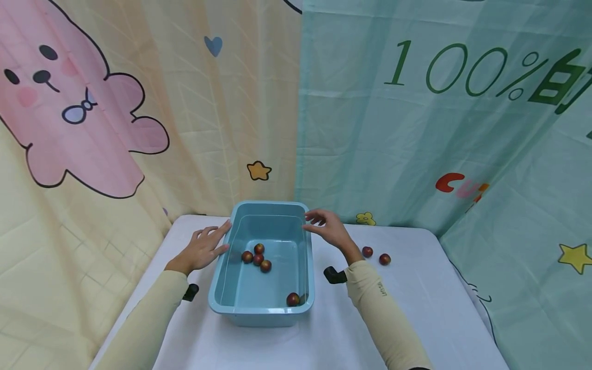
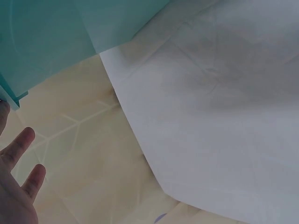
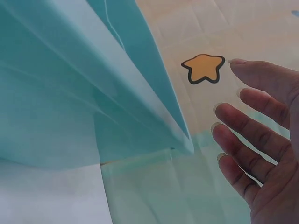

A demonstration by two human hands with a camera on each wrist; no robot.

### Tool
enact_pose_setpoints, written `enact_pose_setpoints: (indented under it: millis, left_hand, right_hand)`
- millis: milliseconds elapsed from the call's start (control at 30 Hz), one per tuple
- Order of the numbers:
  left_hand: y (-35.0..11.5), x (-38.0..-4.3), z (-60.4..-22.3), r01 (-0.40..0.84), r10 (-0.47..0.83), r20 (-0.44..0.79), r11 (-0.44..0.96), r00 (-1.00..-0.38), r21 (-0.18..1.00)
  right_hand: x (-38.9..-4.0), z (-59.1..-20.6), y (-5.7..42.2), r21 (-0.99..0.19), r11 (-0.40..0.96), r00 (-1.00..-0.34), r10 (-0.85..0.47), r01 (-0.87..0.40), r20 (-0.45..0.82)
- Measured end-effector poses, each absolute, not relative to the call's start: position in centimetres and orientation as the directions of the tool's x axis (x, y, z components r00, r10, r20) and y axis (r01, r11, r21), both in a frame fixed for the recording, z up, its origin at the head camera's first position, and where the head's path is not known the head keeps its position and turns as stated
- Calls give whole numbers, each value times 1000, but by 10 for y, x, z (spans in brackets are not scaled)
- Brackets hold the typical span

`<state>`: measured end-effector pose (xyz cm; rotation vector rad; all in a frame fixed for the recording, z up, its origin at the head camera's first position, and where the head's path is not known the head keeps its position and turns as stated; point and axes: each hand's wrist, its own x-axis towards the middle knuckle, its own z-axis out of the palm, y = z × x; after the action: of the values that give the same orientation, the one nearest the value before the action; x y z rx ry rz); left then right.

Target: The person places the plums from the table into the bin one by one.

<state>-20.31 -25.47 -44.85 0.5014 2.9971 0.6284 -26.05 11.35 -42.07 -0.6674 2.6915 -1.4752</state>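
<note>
A light blue plastic tub (image 1: 273, 280) stands on the white-covered table. Several small round red fruits lie in it: a cluster around one fruit (image 1: 258, 259) near the middle, and a lone fruit (image 1: 293, 299) in the front right corner. My left hand (image 1: 201, 251) rests at the tub's left rim, fingers spread. In the left wrist view, a fingertip (image 2: 3, 112) meets the tub's edge. My right hand (image 1: 329, 229) hovers by the right rim, fingers loosely bent and holding nothing. The right wrist view shows its fingers (image 3: 247, 123) apart from the tub wall (image 3: 117, 60).
Two more red fruits, one (image 1: 367, 252) and another (image 1: 385, 259), lie on the white table (image 1: 416, 308) right of the tub. Printed curtains (image 1: 370, 133) hang behind and along both sides. A dark cord (image 1: 485, 313) runs down by the table's right edge.
</note>
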Motion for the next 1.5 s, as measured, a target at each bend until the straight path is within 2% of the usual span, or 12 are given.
enact_pose_setpoints:
  millis: [700, 1100, 1500]
  left_hand:
    - [-255, -202, -448, 289, 313, 7, 868, -950, 404]
    - [-255, -204, -448, 295, 317, 11, 869, -948, 397]
    - [-256, -204, -448, 294, 317, 8, 868, -948, 400]
  right_hand:
    - [-260, -435, 161, -836, 461, -949, -237, -297, 206]
    - [-251, -437, 189, -840, 444, -949, -188, -313, 254]
    - [-257, -459, 224, -878, 446, -985, -66, -174, 161]
